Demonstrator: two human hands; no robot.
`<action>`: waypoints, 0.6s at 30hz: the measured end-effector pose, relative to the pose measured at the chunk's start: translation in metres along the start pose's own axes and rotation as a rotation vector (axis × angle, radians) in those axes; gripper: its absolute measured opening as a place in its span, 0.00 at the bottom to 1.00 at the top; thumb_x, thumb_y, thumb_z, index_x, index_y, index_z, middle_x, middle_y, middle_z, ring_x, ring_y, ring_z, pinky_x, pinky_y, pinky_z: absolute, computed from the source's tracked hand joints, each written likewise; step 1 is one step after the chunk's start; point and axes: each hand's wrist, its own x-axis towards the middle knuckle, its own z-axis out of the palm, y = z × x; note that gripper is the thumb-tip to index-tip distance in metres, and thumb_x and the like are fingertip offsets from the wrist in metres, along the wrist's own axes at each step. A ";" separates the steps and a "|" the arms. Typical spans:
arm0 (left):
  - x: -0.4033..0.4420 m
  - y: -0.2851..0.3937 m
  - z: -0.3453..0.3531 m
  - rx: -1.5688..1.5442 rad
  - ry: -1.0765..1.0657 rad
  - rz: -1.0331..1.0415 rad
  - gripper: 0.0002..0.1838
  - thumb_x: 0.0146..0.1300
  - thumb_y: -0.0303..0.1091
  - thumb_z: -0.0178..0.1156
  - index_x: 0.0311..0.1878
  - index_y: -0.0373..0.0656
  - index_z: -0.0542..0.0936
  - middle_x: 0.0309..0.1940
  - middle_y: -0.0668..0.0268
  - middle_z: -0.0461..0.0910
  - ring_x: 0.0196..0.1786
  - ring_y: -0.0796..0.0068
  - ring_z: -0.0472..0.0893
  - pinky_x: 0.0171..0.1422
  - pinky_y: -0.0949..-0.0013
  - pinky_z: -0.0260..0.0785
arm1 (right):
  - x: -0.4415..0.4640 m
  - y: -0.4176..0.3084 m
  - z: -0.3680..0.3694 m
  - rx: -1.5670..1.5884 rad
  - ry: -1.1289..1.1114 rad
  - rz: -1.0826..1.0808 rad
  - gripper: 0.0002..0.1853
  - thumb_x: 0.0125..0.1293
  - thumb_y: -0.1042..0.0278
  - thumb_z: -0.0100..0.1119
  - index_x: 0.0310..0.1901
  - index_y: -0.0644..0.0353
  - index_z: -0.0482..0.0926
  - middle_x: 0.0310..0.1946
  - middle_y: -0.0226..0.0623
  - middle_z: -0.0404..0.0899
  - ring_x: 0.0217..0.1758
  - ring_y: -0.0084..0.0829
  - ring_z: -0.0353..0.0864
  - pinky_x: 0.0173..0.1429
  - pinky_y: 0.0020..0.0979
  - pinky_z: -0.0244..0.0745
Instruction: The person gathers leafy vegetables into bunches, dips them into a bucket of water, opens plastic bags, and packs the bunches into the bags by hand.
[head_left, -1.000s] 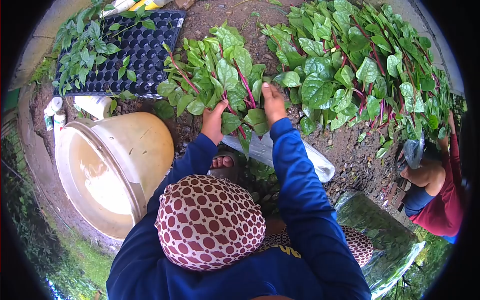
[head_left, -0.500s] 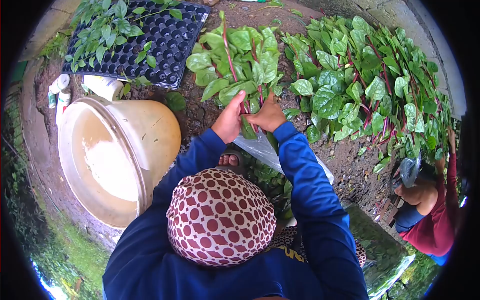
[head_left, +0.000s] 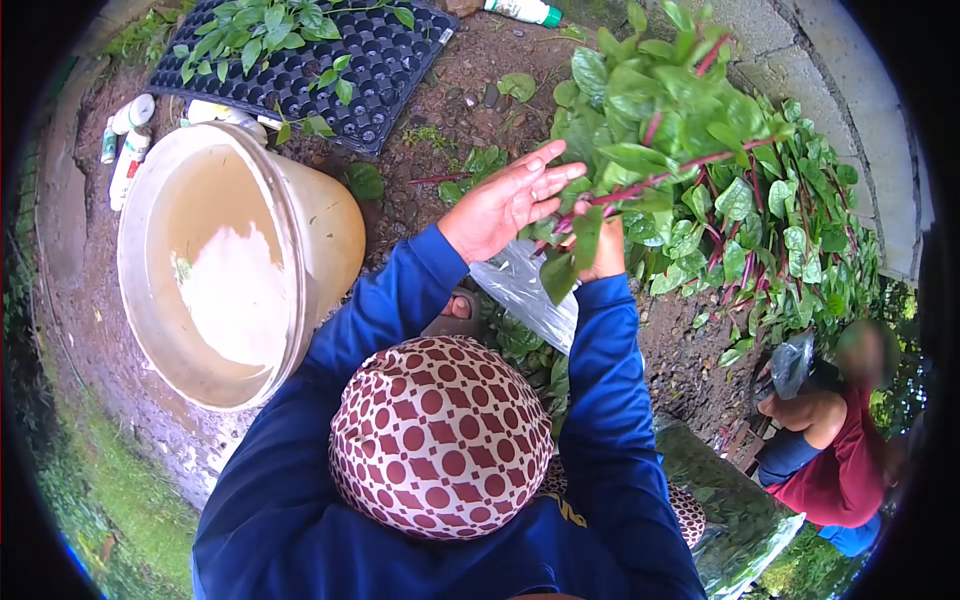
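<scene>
- While the right hand (head_left: 603, 248) grips the stems of a leafy green bunch with red-purple stalks (head_left: 650, 150), the left hand (head_left: 505, 200) is open and empty, palm showing, fingers reaching toward the leaves; whether the fingertips touch them, I can't tell.
- And there's the bunch, up in the air at the right hand, leaves fanning out and covering part of the big heap of similar red-stemmed greens (head_left: 760, 220) on the ground.
- Just below the hands, a clear, crinkled plastic bag (head_left: 530, 295) lies with its right side hidden behind the right sleeve.
- Over on the left, a large cream plastic bucket (head_left: 335, 220) leans with its mouth showing, cloudy liquid inside catching a bright glare.
- Beyond it, a black plastic cell tray (head_left: 370, 85), cut green sprigs strewn across it, and small white bottles (head_left: 128, 165) to its lower left.
- Out at the right edge, a person in a maroon top (head_left: 835, 475) sits near the heap, a small clear bag (head_left: 792, 362) by the knee.
</scene>
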 end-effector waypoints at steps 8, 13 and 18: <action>-0.061 -0.027 -0.092 1.274 0.588 0.026 0.26 0.53 0.45 0.65 0.52 0.42 0.76 0.42 0.59 0.82 0.43 0.65 0.81 0.49 0.65 0.72 | -0.069 -0.060 -0.038 0.211 -0.028 0.049 0.11 0.54 0.67 0.63 0.37 0.58 0.72 0.24 0.33 0.76 0.22 0.25 0.76 0.24 0.26 0.71; -0.077 -0.067 -0.095 1.699 0.507 -0.431 0.32 0.46 0.56 0.65 0.48 0.42 0.78 0.40 0.56 0.82 0.43 0.58 0.81 0.50 0.61 0.72 | -0.106 -0.084 -0.078 0.298 -0.024 -0.040 0.13 0.53 0.69 0.64 0.39 0.59 0.73 0.27 0.34 0.76 0.26 0.26 0.76 0.28 0.27 0.73; -0.061 -0.074 -0.100 1.689 0.481 -0.500 0.28 0.46 0.56 0.65 0.41 0.41 0.80 0.37 0.56 0.82 0.40 0.54 0.81 0.46 0.58 0.72 | -0.122 -0.090 -0.106 0.278 -0.001 -0.052 0.16 0.51 0.71 0.65 0.41 0.61 0.73 0.30 0.35 0.77 0.29 0.27 0.77 0.31 0.28 0.74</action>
